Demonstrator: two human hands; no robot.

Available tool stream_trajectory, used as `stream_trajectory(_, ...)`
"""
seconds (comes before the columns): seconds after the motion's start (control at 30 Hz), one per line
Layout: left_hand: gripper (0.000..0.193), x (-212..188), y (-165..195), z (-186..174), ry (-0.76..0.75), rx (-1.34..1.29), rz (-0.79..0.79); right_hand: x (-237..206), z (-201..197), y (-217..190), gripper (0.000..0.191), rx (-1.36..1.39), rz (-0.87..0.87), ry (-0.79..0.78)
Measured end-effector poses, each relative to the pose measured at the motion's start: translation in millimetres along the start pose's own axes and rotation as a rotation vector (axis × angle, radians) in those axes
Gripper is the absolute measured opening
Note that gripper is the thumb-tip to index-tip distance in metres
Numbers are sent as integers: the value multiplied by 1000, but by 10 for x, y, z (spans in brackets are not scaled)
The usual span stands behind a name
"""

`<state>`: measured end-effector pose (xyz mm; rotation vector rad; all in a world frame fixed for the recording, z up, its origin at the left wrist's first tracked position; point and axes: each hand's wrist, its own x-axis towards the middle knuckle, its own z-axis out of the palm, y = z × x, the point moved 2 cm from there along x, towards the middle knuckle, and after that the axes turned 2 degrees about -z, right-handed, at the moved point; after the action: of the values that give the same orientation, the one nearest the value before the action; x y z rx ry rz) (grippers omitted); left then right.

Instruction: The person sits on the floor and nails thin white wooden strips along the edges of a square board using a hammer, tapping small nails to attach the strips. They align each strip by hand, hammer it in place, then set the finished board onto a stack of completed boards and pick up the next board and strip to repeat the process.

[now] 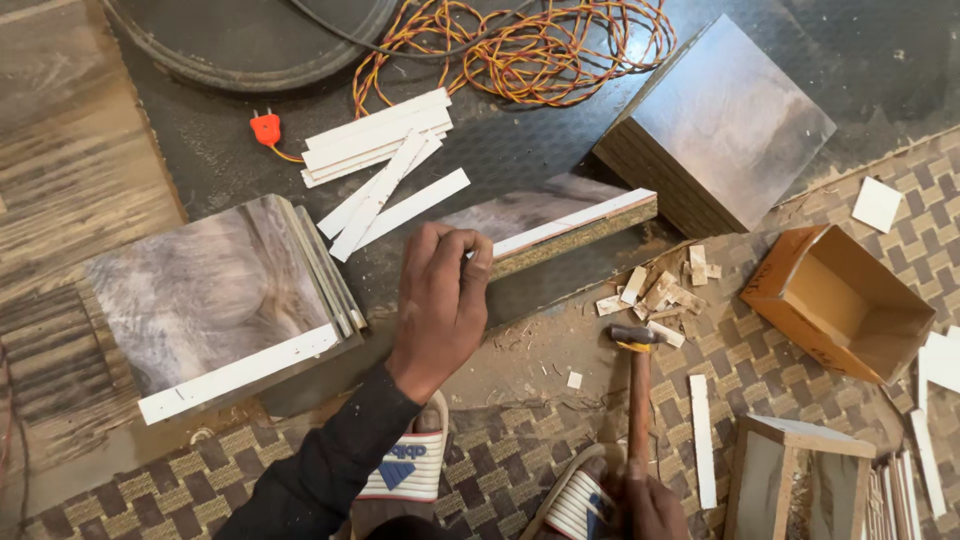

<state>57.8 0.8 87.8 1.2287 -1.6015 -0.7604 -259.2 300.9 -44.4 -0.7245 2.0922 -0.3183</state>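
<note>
A stack of laminated boards (215, 300) lies at left of the frame and another stack (725, 120) at upper right. Between them, mid-frame, the left hand (440, 300) steadies a board on edge (570, 232), fingers curled over its end, a white edge strip (575, 222) already laid along its top. Loose strips (380, 150) wait above. At bottom, the right hand (645, 505) grips a hammer (638, 385); nailing looks not yet done

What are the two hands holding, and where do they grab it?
The left hand grips the end of a laminated board. The right hand holds a hammer low on its wooden handle.
</note>
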Motion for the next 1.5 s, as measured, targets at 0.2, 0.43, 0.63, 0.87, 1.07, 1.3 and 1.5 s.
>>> stream_trajectory(0.2, 26, -61, 153, -121, -28, 41, 55, -233, -330, -1008, 46, -581, -527, 414)
stream_trajectory(0.43, 30, -115, 305, -171, -95, 75, 91, 276, -295, -2233, 63, 706, -438, -83)
stream_trajectory(0.63, 30, -268, 343, -198, -59, -21, 42, 484, -60, -2357, 58, 1036, -446, -162)
stream_trajectory(0.87, 41, -436, 290, -248, -104, -319, -254, 128, -39, -2212, 53, 1148, -504, -16)
stream_trajectory(1.07, 40, -467, 320, -190, -46, -503, -251, -266, -147, -2271, 62, 1119, -658, 106)
stream_trajectory(1.3, 57, -441, 159, -193, -175, -879, -679, -577, -109, -2406, 69, 1015, -806, 259)
stream_trajectory(1.5, 60, -474, 156, -267, -185, -922, -773, -553, -61, -2394, 71, 1015, -897, 233)
